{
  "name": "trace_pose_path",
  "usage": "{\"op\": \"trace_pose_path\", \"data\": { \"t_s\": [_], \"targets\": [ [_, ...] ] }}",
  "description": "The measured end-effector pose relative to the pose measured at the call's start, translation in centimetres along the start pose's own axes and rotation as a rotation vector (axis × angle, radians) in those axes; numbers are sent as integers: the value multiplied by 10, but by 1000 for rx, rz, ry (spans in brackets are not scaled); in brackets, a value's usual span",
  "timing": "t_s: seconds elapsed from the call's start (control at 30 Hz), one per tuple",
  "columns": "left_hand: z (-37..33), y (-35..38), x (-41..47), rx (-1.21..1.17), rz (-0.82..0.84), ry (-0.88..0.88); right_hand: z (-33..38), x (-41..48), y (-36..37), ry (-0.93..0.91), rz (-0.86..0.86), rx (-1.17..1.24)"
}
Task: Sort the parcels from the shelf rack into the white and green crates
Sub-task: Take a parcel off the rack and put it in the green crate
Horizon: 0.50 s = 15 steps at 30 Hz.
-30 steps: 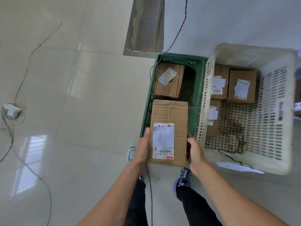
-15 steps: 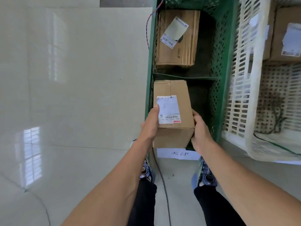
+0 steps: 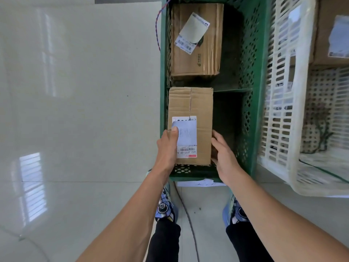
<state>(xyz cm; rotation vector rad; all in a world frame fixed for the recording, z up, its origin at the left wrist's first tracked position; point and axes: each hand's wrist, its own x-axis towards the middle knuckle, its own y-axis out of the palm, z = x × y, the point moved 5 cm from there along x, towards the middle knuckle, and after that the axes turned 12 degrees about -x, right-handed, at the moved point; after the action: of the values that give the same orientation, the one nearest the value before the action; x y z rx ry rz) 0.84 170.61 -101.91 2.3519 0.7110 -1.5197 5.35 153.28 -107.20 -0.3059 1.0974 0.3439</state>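
Nearest you, your left hand (image 3: 168, 146) gripped the near left side of a labelled cardboard parcel (image 3: 190, 125), thumb lying across its shipping label (image 3: 186, 137), while your right hand (image 3: 222, 155) pressed its open fingers flat against the right side; between them you held it. The parcel sat low in the near compartment of the green crate (image 3: 258, 91), against the left wall, though whether its base rested on the crate floor could not be told. Beyond the divider, a second cardboard parcel (image 3: 195, 40) already lay in the far compartment. To your right, the white crate (image 3: 283, 103) held at least one more carton (image 3: 332, 33). So several parcels looked sorted and this one nearly placed; the shelf rack was out of view, so what remained could not be judged.
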Motion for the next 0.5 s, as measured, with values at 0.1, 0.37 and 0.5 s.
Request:
{"op": "trace_pose_path", "data": {
  "t_s": [0.1,0.37,0.5],
  "targets": [
    [7,2,3,69,48,-32,-6,8,4,44,19,-24],
    [19,9,-10,194,-124,45,-16,16,10,33,8,-178],
    [26,14,-13,163,-57,-10,-15,22,11,53,-39,-234]
  ]
}}
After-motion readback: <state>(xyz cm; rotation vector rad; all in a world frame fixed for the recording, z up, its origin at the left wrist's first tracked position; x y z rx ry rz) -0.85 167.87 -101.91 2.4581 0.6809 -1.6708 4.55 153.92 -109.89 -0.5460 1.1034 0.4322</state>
